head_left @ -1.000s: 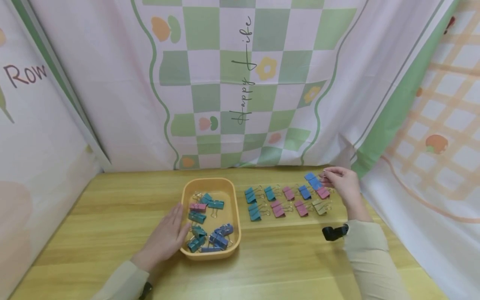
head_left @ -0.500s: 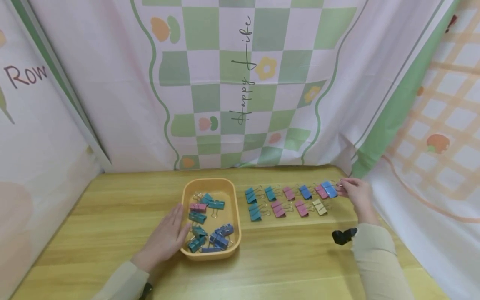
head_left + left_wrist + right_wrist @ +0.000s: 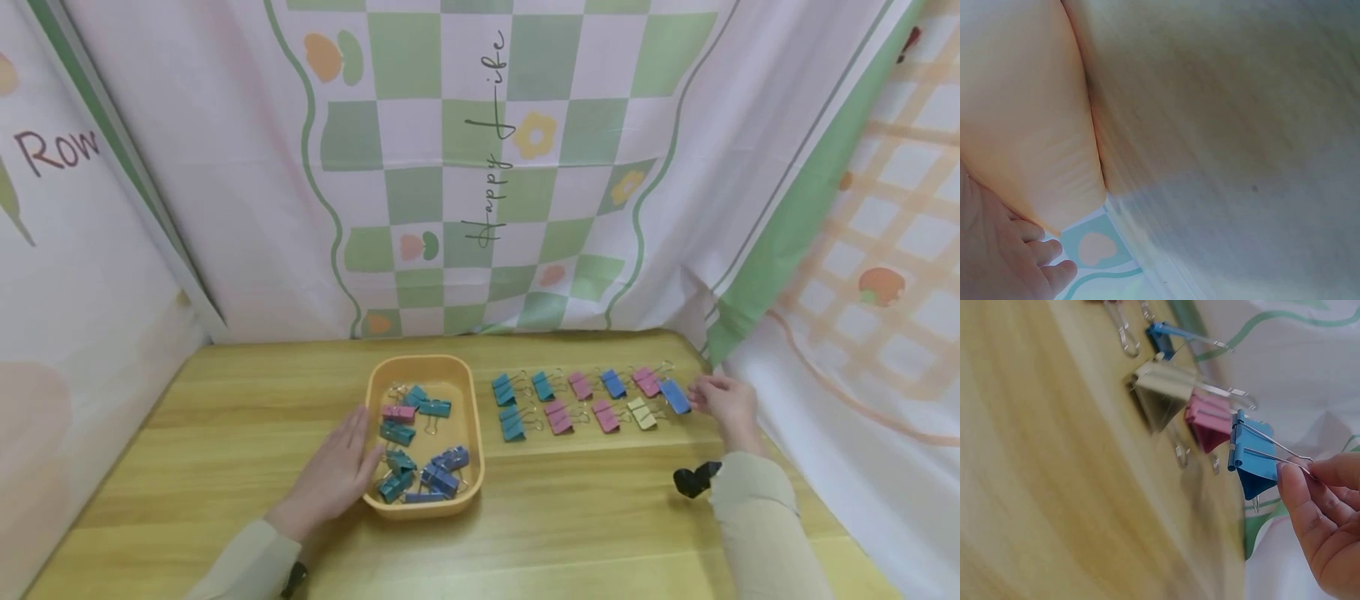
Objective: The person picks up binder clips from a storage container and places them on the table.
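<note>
In the right wrist view my right hand [image 3: 1329,512] pinches the wire handle of a blue binder clip [image 3: 1255,453] between thumb and fingers. The head view has this right hand [image 3: 723,404] at the right end of two rows of binder clips, the blue clip [image 3: 675,397] beside a pink clip [image 3: 647,381] and a cream clip [image 3: 642,413]. My left hand [image 3: 337,467] rests with straight fingers against the left side of an orange tray [image 3: 477,442]. Inside the tray lie several teal clips [image 3: 397,433], a pink one and several blue-purple ones [image 3: 439,479].
The rows hold teal [image 3: 513,423], pink [image 3: 558,417] and blue [image 3: 612,383] clips on the wooden table [image 3: 570,525]. A printed curtain [image 3: 487,167] hangs along the table's back edge, with more cloth at both sides.
My right hand has carried the blue binder clip rightward and toward me, from over the pink clip to the right end of the rows. The left hand stays at the tray.
</note>
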